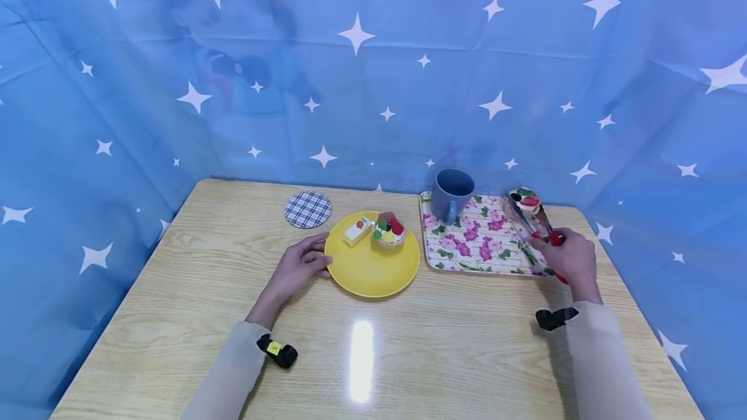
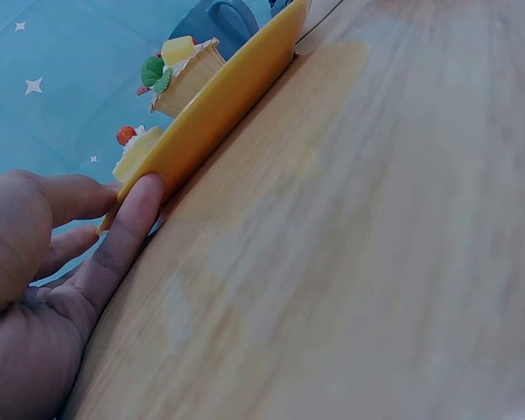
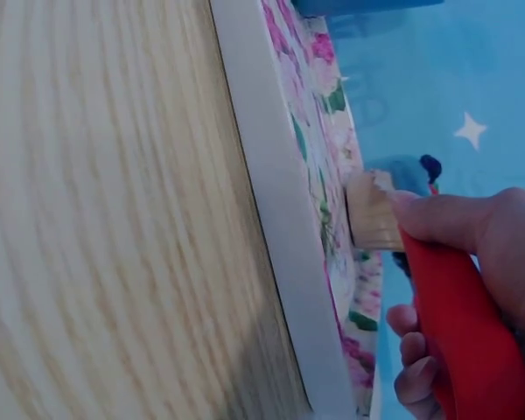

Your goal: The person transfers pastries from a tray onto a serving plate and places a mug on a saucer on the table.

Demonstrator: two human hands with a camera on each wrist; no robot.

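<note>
My left hand (image 1: 296, 266) pinches the left rim of a yellow plate (image 1: 373, 280). On that plate lie a small toy cake slice (image 1: 357, 232) with an orange topping and a toy fruit tart (image 1: 389, 231). In the left wrist view, fingers lie on both sides of the rim of the plate (image 2: 219, 114). My right hand (image 1: 569, 256) grips the red handle of a pair of tongs (image 3: 459, 324). The tongs' dark ends reach a second fruit tart (image 1: 529, 200) over the right end of a floral tray (image 1: 467, 245).
A blue-grey mug (image 1: 452, 193) stands on the left part of the tray. Behind the plate, to its left, lies a round checked coaster (image 1: 307, 209). A blue star-patterned curtain (image 1: 356, 83) hangs around the wooden table (image 1: 443, 342).
</note>
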